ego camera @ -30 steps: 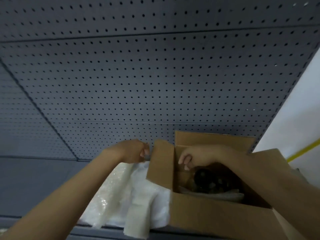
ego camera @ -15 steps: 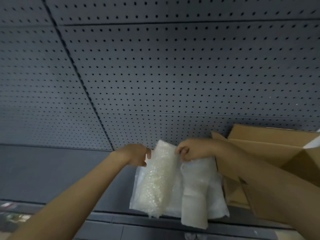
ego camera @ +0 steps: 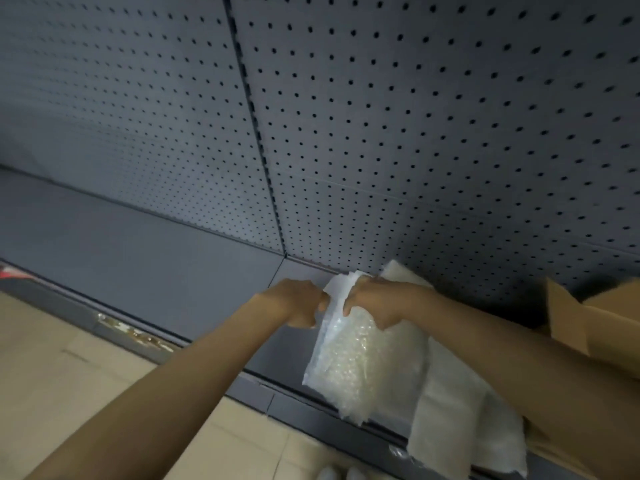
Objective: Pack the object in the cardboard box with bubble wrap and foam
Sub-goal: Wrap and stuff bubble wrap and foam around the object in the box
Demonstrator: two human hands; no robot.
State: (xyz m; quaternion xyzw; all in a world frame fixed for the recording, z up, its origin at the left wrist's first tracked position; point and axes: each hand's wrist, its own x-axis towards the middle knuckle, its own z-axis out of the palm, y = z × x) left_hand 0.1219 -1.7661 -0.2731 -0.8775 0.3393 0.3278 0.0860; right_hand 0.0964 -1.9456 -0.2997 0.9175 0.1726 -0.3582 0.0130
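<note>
Left hand and right hand both pinching bubble wrap top edge, lifted beside cardboard box, likely for padding.

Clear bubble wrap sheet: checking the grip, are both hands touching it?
Touching. The head view shows the left hand and right hand pinching the clear bubble wrap sheet's top edge.
</note>
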